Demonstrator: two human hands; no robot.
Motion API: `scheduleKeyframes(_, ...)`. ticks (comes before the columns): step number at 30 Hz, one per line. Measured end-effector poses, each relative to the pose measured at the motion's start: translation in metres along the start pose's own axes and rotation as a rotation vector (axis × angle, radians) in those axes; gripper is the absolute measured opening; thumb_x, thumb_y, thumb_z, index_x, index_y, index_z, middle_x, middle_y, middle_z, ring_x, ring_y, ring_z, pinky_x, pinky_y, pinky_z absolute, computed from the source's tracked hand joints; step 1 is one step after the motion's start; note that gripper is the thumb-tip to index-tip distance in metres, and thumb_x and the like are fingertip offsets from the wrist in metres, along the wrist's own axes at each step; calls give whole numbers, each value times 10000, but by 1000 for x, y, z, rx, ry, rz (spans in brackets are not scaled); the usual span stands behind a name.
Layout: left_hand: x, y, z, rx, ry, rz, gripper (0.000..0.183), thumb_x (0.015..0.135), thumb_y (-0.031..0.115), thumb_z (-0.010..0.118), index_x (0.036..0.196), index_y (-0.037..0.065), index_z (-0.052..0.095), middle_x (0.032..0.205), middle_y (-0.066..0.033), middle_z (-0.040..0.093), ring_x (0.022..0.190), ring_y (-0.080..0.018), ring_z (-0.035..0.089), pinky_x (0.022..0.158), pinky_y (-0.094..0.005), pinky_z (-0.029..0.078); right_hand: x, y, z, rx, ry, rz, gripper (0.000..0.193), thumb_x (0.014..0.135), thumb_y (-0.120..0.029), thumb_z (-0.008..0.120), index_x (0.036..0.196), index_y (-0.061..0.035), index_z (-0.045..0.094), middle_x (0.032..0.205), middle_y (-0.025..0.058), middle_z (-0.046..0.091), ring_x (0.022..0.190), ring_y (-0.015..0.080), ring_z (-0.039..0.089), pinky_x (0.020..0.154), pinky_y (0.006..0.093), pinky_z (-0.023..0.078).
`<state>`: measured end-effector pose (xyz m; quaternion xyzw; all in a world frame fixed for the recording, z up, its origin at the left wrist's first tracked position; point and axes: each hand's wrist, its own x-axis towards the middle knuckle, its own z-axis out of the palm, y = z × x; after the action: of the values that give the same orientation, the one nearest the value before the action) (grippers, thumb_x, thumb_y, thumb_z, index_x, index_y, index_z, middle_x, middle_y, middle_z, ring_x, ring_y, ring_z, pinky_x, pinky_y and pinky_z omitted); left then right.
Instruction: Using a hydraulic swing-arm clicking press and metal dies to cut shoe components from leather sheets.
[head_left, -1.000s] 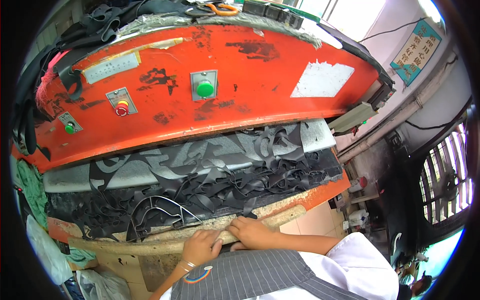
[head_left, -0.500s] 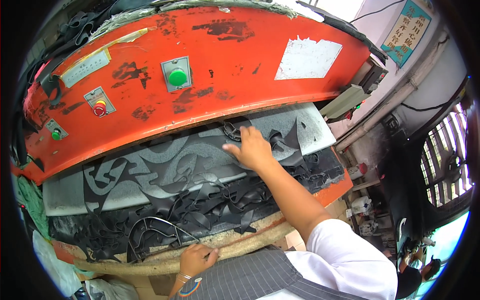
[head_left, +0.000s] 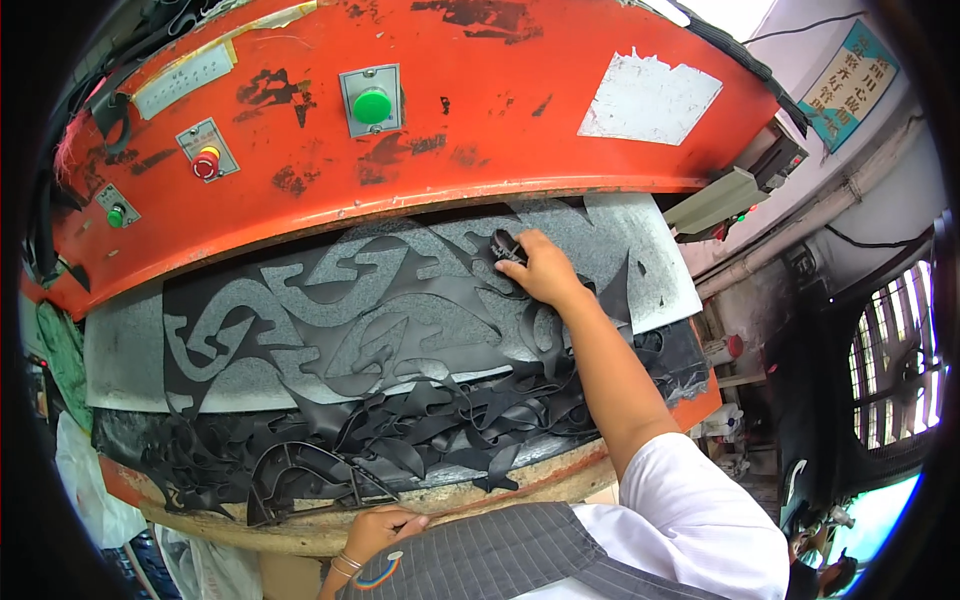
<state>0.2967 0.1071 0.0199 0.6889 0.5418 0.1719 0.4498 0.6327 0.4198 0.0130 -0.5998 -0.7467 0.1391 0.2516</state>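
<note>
My right hand (head_left: 545, 270) reaches across the board and closes on a small dark cutting die (head_left: 506, 244), which stands tilted at the sheet's far side. Beneath it lies a black sheet (head_left: 455, 315) with curved shapes cut out, so the pale grey board (head_left: 125, 370) shows through. My left hand (head_left: 378, 530) is curled at the near table edge, its thumb along the fingers; whatever it may hold is hidden. Just beyond it rests a larger, curved cutting die (head_left: 310, 480) of dark metal strip.
An orange press beam (head_left: 480, 155) spans the board's far side, bearing a large green button (head_left: 372, 105) and a red button (head_left: 206, 162). Black offcuts (head_left: 430, 420) are heaped along the board's near side. The padded table edge (head_left: 230, 530) runs in front of me.
My right hand was spread beside the small die; now its fingers are closed on it and the die is tilted. The view has shifted, and my left hand stays by the table edge.
</note>
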Motion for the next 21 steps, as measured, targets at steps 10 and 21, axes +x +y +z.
scheduleKeyframes(10,24,-5,-107,-333,464,-69,361,878,335,635,869,-21,695,809,-97,693,709,-156,628,693,-300,503,-7,-19,-11,-170,-135,51,632,763,-443,737,1202,-38,528,1155,207,538,1093,397,539,891,459,464)
scheduleKeyframes(21,123,-102,-348,-211,1483,220,712,910,109,579,1500,13,193,1554,-173,220,1420,-268,266,1123,-355,253,48,-193,-60,142,252,-194,443,828,-372,696,1087,-64,511,873,139,665,799,356,652,701,440,500)
